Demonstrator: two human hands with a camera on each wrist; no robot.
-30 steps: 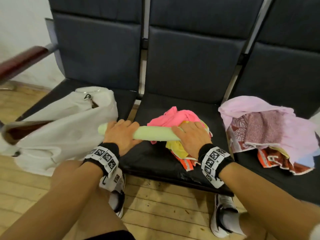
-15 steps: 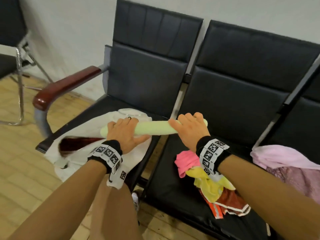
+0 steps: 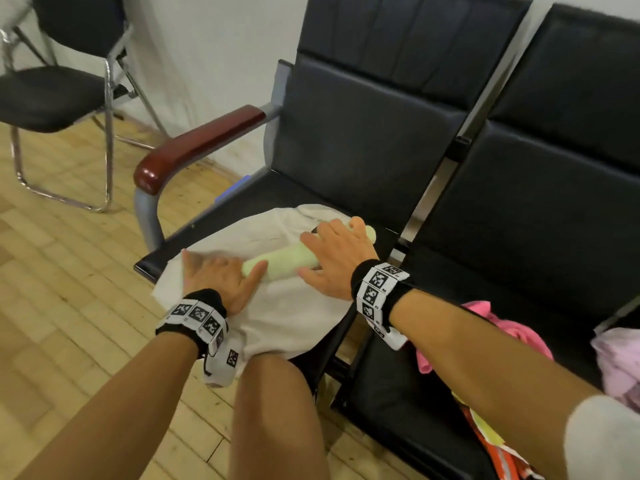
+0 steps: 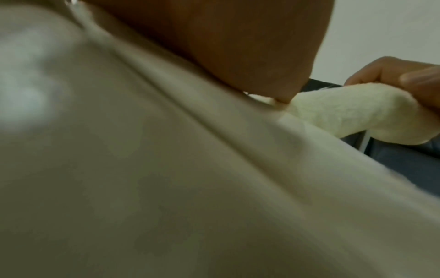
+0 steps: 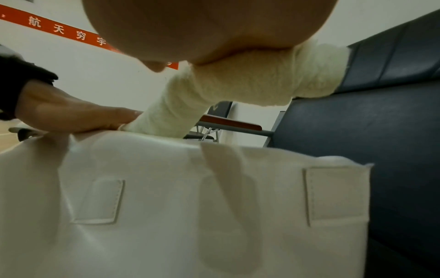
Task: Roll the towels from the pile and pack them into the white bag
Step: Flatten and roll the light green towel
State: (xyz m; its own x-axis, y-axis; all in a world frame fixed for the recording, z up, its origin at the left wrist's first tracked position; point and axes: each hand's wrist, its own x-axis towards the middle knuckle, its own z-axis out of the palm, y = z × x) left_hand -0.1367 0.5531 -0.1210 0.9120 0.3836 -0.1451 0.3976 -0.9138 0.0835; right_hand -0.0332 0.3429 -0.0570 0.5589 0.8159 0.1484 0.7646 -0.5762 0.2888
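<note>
The white bag (image 3: 277, 313) lies on the left seat, overhanging its front edge. My right hand (image 3: 332, 261) grips a rolled pale green towel (image 3: 284, 263) from above, the roll slanting down onto the bag. In the right wrist view the roll (image 5: 250, 82) runs from my right palm (image 5: 214, 28) to the bag's top edge (image 5: 190, 150). My left hand (image 3: 218, 278) rests flat on the bag beside the roll's lower end, blurred. The left wrist view shows bag fabric (image 4: 166, 169) and the roll (image 4: 357, 116). More towels, pink (image 3: 512, 327) and lilac (image 3: 620, 362), lie on the seats to the right.
A dark red armrest (image 3: 194, 147) bounds the left seat. A separate black chair (image 3: 52, 95) stands on the wooden floor at far left. My knee (image 3: 277, 393) is just in front of the bag. Yellow and orange cloth (image 3: 485, 427) hangs under my right forearm.
Both hands carried the green roll left from the middle seat to over the bag. My left hand has let go of the roll and now lies on the bag.
</note>
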